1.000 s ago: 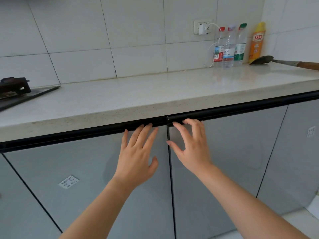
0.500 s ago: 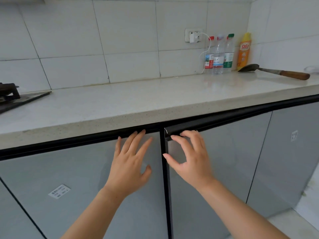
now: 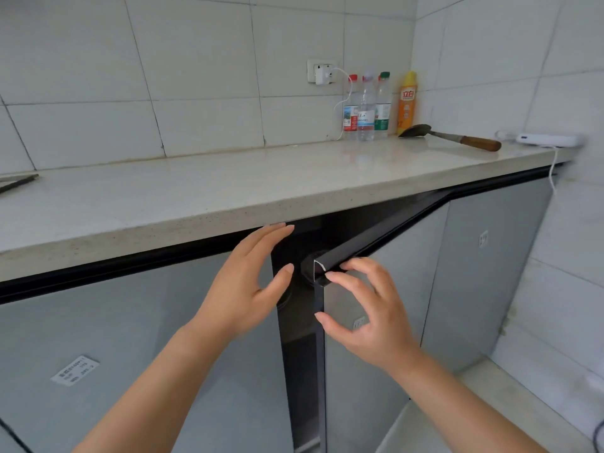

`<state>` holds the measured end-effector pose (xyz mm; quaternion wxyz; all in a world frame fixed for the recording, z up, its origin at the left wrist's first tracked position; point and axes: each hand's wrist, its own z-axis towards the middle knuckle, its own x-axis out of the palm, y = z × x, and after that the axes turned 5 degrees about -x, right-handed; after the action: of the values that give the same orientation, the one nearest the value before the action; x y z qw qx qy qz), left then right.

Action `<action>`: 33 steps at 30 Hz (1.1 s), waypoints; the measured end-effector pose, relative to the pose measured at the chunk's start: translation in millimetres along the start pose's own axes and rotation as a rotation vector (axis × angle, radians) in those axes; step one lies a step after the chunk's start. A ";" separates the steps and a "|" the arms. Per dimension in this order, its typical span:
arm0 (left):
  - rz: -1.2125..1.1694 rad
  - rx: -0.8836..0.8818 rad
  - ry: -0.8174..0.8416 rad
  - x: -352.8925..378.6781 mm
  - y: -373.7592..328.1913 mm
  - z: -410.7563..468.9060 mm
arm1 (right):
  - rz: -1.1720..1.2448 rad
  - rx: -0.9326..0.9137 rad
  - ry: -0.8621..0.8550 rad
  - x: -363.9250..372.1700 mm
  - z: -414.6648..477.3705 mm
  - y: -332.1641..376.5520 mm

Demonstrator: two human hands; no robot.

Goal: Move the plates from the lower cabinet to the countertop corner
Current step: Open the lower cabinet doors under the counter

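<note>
One grey cabinet door ajar; right hand grips its black rim.

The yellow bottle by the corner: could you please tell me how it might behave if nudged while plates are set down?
The yellow bottle stands upright, tall and narrow, so a high push would probably tip it. It looks like plastic, so it likely would not break. Being opaque, it hides its fill, so its weight is uncertain.

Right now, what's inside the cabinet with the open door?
A dark gap with a dim rounded shape near its top. No plates show; the door, held by the right hand, covers the rest.
</note>
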<state>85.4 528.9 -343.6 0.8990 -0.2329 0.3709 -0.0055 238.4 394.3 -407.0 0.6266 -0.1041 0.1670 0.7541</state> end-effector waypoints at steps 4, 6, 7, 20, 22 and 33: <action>-0.125 0.011 0.056 5.9 -8.4 11.6 | 0.025 0.044 -0.040 -12.1 -6.9 6.6; -0.262 -0.038 0.104 13.3 -11.4 17.2 | 0.057 0.054 -0.051 -24.3 -11.6 9.8; -0.327 -0.067 0.137 17.6 -13.4 20.6 | 0.068 0.053 -0.055 -31.8 -14.7 11.5; -0.512 0.313 0.378 122.0 -113.3 56.2 | -0.028 0.374 -0.152 -158.6 -73.2 23.9; -0.501 0.421 0.374 138.1 -134.0 60.2 | -0.030 0.416 -0.190 -169.1 -79.1 26.6; -0.611 0.481 0.352 193.8 -194.6 67.5 | -0.101 0.677 -0.538 -208.8 -102.3 31.3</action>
<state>302.8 348.0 -348.5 0.8077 -0.1113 0.4209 -0.3976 242.7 160.2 -421.1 0.6828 0.2994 0.2306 0.6253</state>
